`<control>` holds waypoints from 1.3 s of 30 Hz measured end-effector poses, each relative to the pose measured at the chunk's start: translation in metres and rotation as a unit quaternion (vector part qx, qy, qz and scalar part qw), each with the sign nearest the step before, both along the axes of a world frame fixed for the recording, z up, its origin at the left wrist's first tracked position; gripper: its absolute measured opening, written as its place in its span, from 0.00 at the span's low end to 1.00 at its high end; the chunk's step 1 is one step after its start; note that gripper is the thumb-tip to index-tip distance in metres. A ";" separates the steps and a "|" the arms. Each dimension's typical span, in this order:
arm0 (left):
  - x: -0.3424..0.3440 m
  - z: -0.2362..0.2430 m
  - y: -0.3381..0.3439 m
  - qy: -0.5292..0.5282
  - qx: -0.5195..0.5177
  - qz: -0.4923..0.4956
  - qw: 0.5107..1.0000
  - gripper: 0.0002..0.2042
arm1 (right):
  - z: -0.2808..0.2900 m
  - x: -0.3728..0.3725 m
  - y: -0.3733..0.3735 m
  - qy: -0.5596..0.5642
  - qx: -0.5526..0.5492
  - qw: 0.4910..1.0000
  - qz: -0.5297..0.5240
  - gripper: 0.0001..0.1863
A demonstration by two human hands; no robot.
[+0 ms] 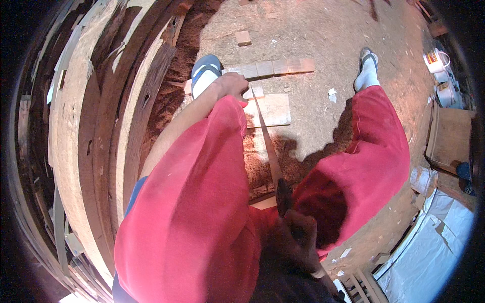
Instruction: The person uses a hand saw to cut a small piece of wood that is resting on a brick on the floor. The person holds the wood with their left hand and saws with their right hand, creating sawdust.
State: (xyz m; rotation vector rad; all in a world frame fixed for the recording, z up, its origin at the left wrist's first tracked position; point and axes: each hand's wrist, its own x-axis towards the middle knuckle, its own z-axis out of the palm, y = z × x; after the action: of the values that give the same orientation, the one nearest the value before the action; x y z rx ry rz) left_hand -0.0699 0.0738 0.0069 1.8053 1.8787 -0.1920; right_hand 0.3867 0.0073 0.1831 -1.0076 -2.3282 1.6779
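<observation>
My right hand (pixel 299 233), low in the middle and in shadow, is closed round the dark handle of a hand saw (pixel 269 141). Its long brownish blade tapers away from me between my knees, and its teeth are too small to see. My left hand (pixel 232 85) is closed beyond my left knee, close to the blade's tip. What its fingers press on is hidden. Beside those fingers shows a small pale wood piece (pixel 257 92). A flat light board (pixel 275 109) lies just nearer, to the right of the blade.
Several wooden blocks (pixel 283 66) form a row on the ground beyond my left hand; a lone block (pixel 243 38) lies farther off. Long timbers (pixel 76 136) are stacked at left. Reddish sawdust covers ground between my legs. White buckets (pixel 435 61) and a pale sheet (pixel 422 252) are at right.
</observation>
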 end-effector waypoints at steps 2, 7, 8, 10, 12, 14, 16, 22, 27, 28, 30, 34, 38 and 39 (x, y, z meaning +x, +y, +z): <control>0.000 0.000 0.000 0.005 0.000 0.009 1.000 0.30 | 0.002 -0.018 0.009 0.040 0.058 0.997 0.037 0.11; 0.000 0.008 0.001 0.022 -0.017 0.010 1.000 0.30 | 0.037 -0.032 0.016 0.005 -0.164 0.986 0.011 0.20; 0.002 0.008 0.000 0.023 -0.019 0.010 0.999 0.30 | 0.037 -0.029 0.014 -0.006 -0.193 0.981 -0.010 0.20; 0.003 0.007 -0.003 0.010 -0.012 0.016 1.000 0.30 | 0.025 -0.016 0.007 0.025 -0.064 0.997 -0.031 0.15; 0.000 0.006 -0.004 0.001 0.030 0.021 0.999 0.28 | 0.027 -0.027 0.010 0.063 0.074 0.995 -0.026 0.09; -0.002 0.004 -0.004 -0.011 0.107 0.018 0.994 0.25 | 0.024 -0.025 0.012 0.059 0.048 0.997 -0.016 0.06; -0.001 0.000 -0.010 -0.025 0.099 0.014 0.995 0.25 | 0.024 -0.011 0.015 0.030 -0.044 0.999 0.002 0.07; 0.005 0.009 -0.009 -0.024 0.071 0.030 0.997 0.25 | 0.014 -0.041 0.034 0.027 -0.113 0.993 -0.028 0.09; 0.006 0.013 -0.003 -0.012 0.054 0.033 0.998 0.26 | -0.001 0.010 0.053 0.104 -0.238 0.954 0.151 0.12; 0.005 0.015 -0.003 -0.008 0.051 0.035 0.998 0.26 | 0.004 0.012 0.051 0.105 -0.173 0.965 0.168 0.14; 0.009 0.017 -0.002 -0.006 0.043 0.034 0.998 0.26 | 0.017 -0.010 0.019 0.074 0.104 0.987 0.093 0.16; 0.003 0.009 0.000 0.028 -0.011 0.033 0.999 0.30 | 0.009 -0.027 -0.001 0.053 0.135 0.987 -0.073 0.17; 0.005 0.011 0.002 0.011 0.020 0.025 0.999 0.28 | -0.003 0.010 0.005 0.046 -0.018 0.997 -0.064 0.17; 0.004 0.007 -0.002 0.008 0.024 0.026 0.999 0.27 | 0.004 0.003 0.010 0.059 -0.023 0.995 -0.078 0.15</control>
State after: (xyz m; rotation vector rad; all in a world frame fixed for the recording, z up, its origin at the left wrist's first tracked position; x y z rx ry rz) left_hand -0.0660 0.0722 0.0144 1.7879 1.9552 -0.1456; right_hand 0.3901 0.0177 0.1871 -1.0393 -2.0902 1.6888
